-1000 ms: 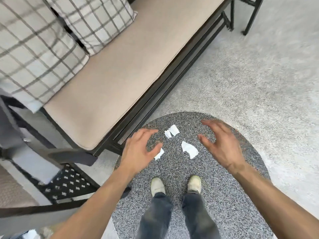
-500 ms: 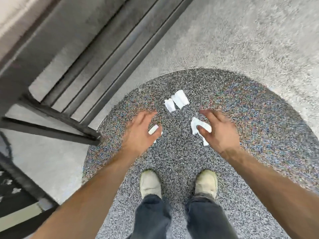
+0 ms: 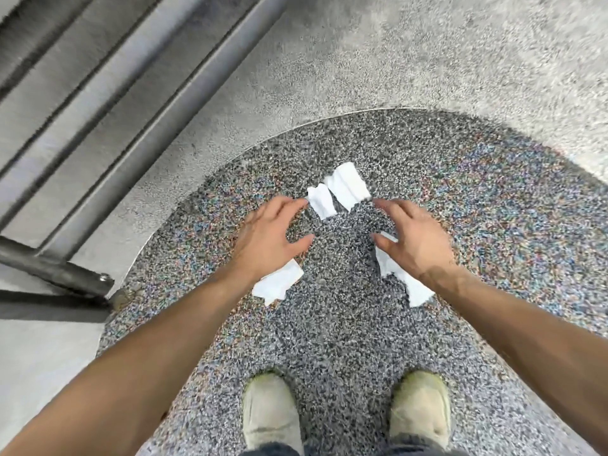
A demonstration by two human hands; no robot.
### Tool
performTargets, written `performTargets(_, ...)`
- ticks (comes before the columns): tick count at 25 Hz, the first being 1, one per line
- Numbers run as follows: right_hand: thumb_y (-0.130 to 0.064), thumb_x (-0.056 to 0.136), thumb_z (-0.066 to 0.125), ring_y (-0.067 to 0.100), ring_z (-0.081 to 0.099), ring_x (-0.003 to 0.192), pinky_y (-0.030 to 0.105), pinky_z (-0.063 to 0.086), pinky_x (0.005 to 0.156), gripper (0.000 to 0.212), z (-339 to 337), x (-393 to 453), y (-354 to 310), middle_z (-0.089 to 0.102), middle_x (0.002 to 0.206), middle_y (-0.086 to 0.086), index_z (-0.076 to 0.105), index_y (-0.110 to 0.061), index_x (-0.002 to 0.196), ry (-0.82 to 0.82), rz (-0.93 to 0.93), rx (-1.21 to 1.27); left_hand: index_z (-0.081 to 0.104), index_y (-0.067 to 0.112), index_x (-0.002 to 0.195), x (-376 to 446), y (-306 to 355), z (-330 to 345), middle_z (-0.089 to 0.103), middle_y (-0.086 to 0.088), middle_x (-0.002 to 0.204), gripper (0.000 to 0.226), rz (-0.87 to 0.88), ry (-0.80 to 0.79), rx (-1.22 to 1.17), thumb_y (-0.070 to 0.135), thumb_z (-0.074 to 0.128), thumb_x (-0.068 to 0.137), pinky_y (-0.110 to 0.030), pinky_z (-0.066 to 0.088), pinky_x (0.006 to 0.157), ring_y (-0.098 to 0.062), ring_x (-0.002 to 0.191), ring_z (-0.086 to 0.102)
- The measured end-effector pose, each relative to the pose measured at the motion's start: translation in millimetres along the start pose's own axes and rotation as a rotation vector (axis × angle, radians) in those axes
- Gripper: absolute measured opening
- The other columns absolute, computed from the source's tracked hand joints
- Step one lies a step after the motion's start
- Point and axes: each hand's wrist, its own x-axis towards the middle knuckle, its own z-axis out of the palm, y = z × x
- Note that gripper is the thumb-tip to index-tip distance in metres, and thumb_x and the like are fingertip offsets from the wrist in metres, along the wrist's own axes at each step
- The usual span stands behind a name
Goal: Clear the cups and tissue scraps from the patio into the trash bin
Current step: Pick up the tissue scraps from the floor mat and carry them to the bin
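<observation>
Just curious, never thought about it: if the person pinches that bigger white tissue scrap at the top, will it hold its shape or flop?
The bigger tissue scrap would probably flop: it looks thin, with soft creases and torn edges. It is likely very light, so a nudge or breeze could shift it. The rough speckled mat may snag it, so lifting probably beats sliding.

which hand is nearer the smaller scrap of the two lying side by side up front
Left. The left hand has fingertips almost at the smaller scrap; the right hand reaches toward the larger scrap beside it.
</observation>
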Motion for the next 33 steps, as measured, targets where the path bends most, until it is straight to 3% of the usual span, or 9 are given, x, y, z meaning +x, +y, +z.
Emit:
performTargets(4, -0.055, 0.083, 0.061, 0.027, 0.052, 0.122, 0.052, 0.048, 0.096, 0.081, 21, 41, 0, 0.042, 0.145, 0.006, 0.02, -0.035, 0.149, 0.024, -0.006, -0.002, 0.027, 0.031, 0.146, 32, -2, 26, 0.031, 0.003, 0.146, 0.086, -0.045, -0.008, -0.021, 0.064, 0.064, 0.076, -0.046, 0.045, 0.103, -0.018, 0.118, 0.051)
performTargets(10, -0.055, 0.08, 0.067, 0.03, 0.043, 0.13, 0.052, 0.045, 0.1, 0.092, 32, 100, -20, 0.031, 0.152, 0.004, 0.011, -0.039, 0.15, 0.031, -0.022, -0.025, 0.021, 0.034, 0.142, 79, 2, 48, 0.033, -0.004, 0.14, 0.098, -0.046, 0.075, -0.065, 0.066, 0.073, 0.066, -0.043, 0.05, 0.095, -0.026, 0.114, 0.055)
performTargets(15, -0.041, 0.085, 0.067, 0.029, 0.05, 0.114, 0.047, 0.049, 0.09, 0.06, 36, 112, -22, 0.048, 0.131, 0.008, 0.043, -0.03, 0.139, 0.051, -0.026, -0.145, 0.037, 0.029, 0.122, 88, 6, 49, 0.038, 0.0, 0.121, 0.067, -0.057, 0.019, -0.055, 0.056, 0.075, 0.074, -0.028, 0.051, 0.065, -0.016, 0.083, 0.06)
performTargets(19, -0.023, 0.097, 0.054, 0.024, 0.061, 0.085, 0.035, 0.052, 0.067, 0.028, 38, 109, -22, 0.055, 0.117, 0.006, 0.053, -0.022, 0.125, -0.014, -0.012, -0.031, 0.045, 0.025, 0.101, 87, 9, 49, 0.041, 0.005, 0.106, 0.03, -0.008, -0.004, -0.023, 0.035, 0.069, 0.086, -0.026, 0.05, 0.062, -0.008, 0.073, 0.053)
performTargets(22, -0.007, 0.099, 0.044, 0.022, 0.065, 0.075, 0.031, 0.054, 0.06, 0.033, 32, 104, -23, 0.061, 0.119, 0.009, 0.053, -0.02, 0.127, -0.001, -0.011, 0.046, 0.044, 0.024, 0.095, 84, 13, 41, 0.047, 0.006, 0.1, 0.02, -0.003, -0.027, -0.078, 0.026, 0.064, 0.091, -0.029, 0.052, 0.069, -0.009, 0.076, 0.056)
performTargets(25, 0.001, 0.095, 0.039, 0.012, 0.059, 0.052, 0.028, 0.05, 0.04, 0.04, 17, 84, -14, 0.068, 0.103, 0.011, 0.052, -0.019, 0.127, 0.059, -0.074, 0.084, 0.049, 0.023, 0.092, 75, 12, 27, 0.053, 0.008, 0.095, 0.018, -0.05, -0.028, -0.228, 0.019, 0.066, 0.089, -0.021, 0.043, 0.062, -0.009, 0.078, 0.057)
performTargets(27, -0.002, 0.095, 0.039, 0.013, 0.059, 0.048, 0.032, 0.051, 0.038, 0.044, 10, 63, -4, 0.067, 0.094, 0.003, 0.047, -0.027, 0.131, 0.106, -0.194, 0.058, 0.051, 0.026, 0.091, 58, 7, 17, 0.057, 0.008, 0.099, 0.017, -0.015, -0.08, -0.272, 0.018, 0.067, 0.088, -0.023, 0.048, 0.069, -0.01, 0.085, 0.059)
performTargets(30, -0.017, 0.1, 0.036, 0.024, 0.071, 0.081, 0.043, 0.061, 0.06, 0.042, 14, 25, 22, 0.069, 0.112, 0.005, 0.048, -0.033, 0.137, 0.12, -0.327, -0.05, 0.053, 0.03, 0.097, 23, -7, 12, 0.058, 0.01, 0.109, 0.013, 0.083, -0.172, -0.153, 0.027, 0.064, 0.09, -0.033, 0.049, 0.086, -0.011, 0.099, 0.057)
performTargets(33, -0.03, 0.097, 0.04, 0.028, 0.046, 0.132, 0.057, 0.043, 0.102, 0.042, 29, -6, 49, 0.045, 0.149, 0.001, 0.047, -0.039, 0.138, 0.0, -0.239, -0.164, 0.052, 0.031, 0.098, -11, -25, 20, 0.051, 0.011, 0.124, 0.013, 0.142, -0.232, 0.026, 0.032, 0.062, 0.09, -0.043, 0.041, 0.106, -0.011, 0.118, 0.044)
